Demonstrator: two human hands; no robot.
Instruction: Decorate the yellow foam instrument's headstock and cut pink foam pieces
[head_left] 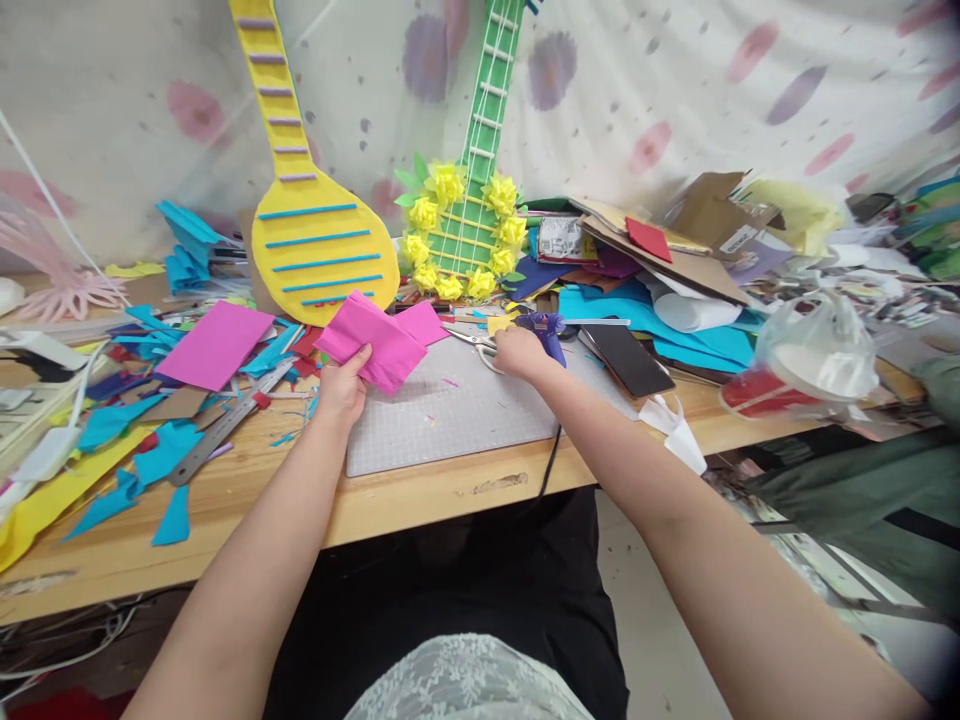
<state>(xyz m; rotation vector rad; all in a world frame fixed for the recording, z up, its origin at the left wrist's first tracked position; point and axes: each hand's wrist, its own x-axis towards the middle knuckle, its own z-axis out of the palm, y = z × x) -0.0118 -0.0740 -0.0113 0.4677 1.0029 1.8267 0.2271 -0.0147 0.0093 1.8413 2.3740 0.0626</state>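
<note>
My left hand [345, 392] pinches several pieces of magenta paper [379, 345], the thumb lying on top, above the left part of the grey cutting mat [450, 425]. At the mat's far side, my right hand [521, 353] has its fingers closed at the handles of a pair of scissors [472, 338], whose blades point left. Part of the handles is hidden under the hand. Right behind that hand lies a blue glue gun [551, 328], and a small yellow piece [499, 323] is beside the fingers. Another magenta sheet [216, 345] rests on the scraps at the left.
A yellow paper instrument [322, 250] and a green one with yellow flowers [472, 215] lean at the back. Blue scraps and a metal ruler [225, 425] lie left. To the right are a black phone [630, 358], stacked paper and cardboard, and a bagged red tub [802, 370].
</note>
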